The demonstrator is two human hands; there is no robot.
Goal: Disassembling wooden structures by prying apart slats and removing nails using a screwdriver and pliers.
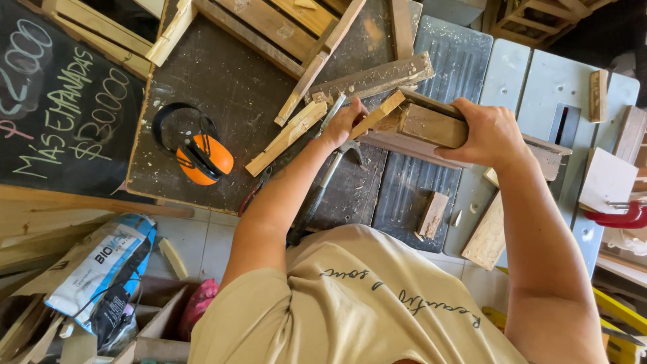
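Note:
My right hand (pixel 488 135) is closed over the end of a weathered wooden block assembly (pixel 424 125), holding it on the workbench (pixel 222 94). My left hand (pixel 344 121) pinches the near end of a thin, light wooden strip (pixel 384 109) that rests against the block's left end. A hammer (pixel 330 176) lies just below my left hand, its metal head by my wrist and its handle running toward my body. A small wooden offcut (pixel 433 214) sits on the ribbed grey mat (pixel 411 195) below the block.
Orange ear muffs (pixel 202 158) lie at the bench's left, with loose wooden slats (pixel 286 137) beside them. A chalkboard (pixel 60 101) leans at the far left. A pale table-saw top (pixel 559 94) with a red clamp (pixel 620 217) is on the right. A bag (pixel 101 269) and scrap wood lie on the floor.

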